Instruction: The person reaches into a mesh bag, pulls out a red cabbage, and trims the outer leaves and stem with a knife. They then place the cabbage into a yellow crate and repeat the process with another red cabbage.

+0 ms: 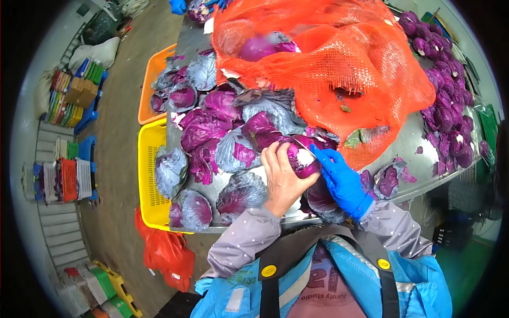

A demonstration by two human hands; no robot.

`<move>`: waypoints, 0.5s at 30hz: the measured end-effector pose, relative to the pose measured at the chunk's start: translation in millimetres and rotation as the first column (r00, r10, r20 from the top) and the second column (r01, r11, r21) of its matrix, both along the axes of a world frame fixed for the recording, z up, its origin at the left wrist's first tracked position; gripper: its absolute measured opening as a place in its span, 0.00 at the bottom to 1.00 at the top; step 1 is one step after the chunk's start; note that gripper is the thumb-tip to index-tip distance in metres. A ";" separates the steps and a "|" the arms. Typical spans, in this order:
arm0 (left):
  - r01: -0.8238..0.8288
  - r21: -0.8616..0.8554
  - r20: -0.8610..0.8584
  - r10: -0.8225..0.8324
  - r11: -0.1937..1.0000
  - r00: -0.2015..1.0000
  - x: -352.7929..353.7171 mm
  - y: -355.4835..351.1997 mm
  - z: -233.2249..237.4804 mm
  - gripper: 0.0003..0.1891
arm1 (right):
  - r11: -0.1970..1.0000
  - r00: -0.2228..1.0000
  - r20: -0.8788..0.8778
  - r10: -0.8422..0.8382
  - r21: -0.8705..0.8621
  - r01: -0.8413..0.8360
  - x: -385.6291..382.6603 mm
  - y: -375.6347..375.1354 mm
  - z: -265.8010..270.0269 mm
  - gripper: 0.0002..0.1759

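Wrapped over the cabbage (pixel 306 159), your bare left hand (pixel 283 180) is closed on it, palm on its left flank and fingers curled across the top. Your gloved right hand (pixel 343 183) sits against the other side with a fingertip up at the white stump (pixel 306 157). You cannot tell from here whether that hand is gripping or only resting, nor whether it holds a blade.

You have the cabbage lifted just over the near edge of the steel table (pixel 408 143), close to your chest. Loose leaves (pixel 201 127) lie beyond it, with the orange net sack (pixel 339 58) behind them. Trimmed heads (pixel 445 90) are piled along the right, and a yellow crate (pixel 150 159) stands on the left.

Expect a dense, fairly heavy head with a firm core. The outer leaves are waxy, slick and brittle at the ribs, so they will likely tear or slide off if you hold by them alone. Cup the round body from both sides, low on its flanks, and keep your fingers off the stump face.

The head is nearly round, so its only real axis runs from stump to crown. That axis stands roughly upright and tips a little toward your right hand. The cut stump faces up at you and the crown points down toward the table edge.
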State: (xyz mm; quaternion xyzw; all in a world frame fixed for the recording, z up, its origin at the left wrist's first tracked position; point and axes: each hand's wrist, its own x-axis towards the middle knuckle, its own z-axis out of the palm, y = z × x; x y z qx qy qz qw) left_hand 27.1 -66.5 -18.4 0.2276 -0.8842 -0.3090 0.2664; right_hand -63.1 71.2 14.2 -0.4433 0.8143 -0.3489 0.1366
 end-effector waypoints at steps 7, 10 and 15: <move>-0.002 -0.117 0.113 0.016 0.993 0.993 -21.9 13.2 1.4 0.46 | 0.954 0.993 -0.048 -0.104 0.279 0.113 -20.0 -20.2 -9.3 0.31; -0.068 -0.107 0.123 0.082 0.992 0.989 -34.1 7.5 1.2 0.42 | 0.974 0.996 -0.089 0.029 0.228 -0.009 -49.5 -24.2 -17.2 0.29; -0.097 -0.121 0.183 0.118 0.988 0.976 -41.5 12.4 4.4 0.43 | 0.981 0.994 -0.079 0.078 0.183 -0.062 -65.2 -27.1 -36.3 0.28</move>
